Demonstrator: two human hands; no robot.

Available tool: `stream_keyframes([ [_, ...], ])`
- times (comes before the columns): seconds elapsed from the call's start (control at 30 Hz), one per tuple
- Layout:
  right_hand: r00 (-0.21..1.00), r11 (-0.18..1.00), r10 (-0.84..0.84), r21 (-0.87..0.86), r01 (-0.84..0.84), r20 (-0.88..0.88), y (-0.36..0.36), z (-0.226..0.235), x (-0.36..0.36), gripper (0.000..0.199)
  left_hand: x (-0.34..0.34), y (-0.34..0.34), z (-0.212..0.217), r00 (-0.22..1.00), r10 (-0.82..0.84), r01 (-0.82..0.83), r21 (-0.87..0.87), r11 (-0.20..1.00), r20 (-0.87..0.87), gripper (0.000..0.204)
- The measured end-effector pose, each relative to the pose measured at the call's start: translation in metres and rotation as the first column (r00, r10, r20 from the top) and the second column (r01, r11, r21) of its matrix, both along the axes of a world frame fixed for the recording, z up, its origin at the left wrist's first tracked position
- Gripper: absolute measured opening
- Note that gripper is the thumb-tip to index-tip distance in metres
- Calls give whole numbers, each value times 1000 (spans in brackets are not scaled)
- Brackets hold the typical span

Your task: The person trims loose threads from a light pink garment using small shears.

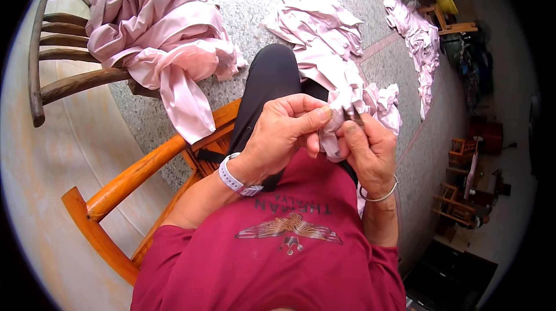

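My left hand point(284, 128), with a white watch at its wrist, pinches a bunched edge of pale pink cloth point(333, 128) between thumb and fingers. Right beside it, my right hand point(369, 150) is closed around small dark thread snips point(351, 116). Their two pointed tips show at the cloth; their grips are hidden in my fingers. From my hands the cloth runs over my knee and spreads across the floor ahead. A bangle circles my right wrist.
A heap of pink cloth point(156, 27) covers a wooden chair point(39, 62) at the far left. My orange wooden armchair point(133, 172) has its armrest on the left. More pink cloth point(420, 50) trails on the floor at the right, near small wooden stools point(457, 198).
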State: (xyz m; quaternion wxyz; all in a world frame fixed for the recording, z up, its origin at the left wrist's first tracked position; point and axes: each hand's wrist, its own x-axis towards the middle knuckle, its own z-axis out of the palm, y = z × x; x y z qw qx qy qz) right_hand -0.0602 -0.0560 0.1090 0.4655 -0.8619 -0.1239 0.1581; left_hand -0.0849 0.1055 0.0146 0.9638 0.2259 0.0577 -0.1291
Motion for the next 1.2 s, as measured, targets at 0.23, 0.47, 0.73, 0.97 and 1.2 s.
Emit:
stream_keyframes([
  [0.23,956,995,47,-97,-19,291,-2,-14,6,15,1,2,5,994,56,-73,206,976,90,14],
  [0.47,932,985,-71,-121,121,355,-1,-12,9,13,-3,-20,2,928,167,-354,649,673,333,21],
  [0.73,859,983,-56,-122,136,509,-2,-10,7,11,3,-24,-10,926,183,-356,598,718,331,6],
  [0.97,989,997,-78,-2,79,125,-13,14,-1,11,4,17,-5,922,-268,204,239,949,280,11],
  [1.2,971,963,-236,148,227,47,-17,-11,-17,10,3,-1,-4,974,-154,113,230,967,168,13],
])
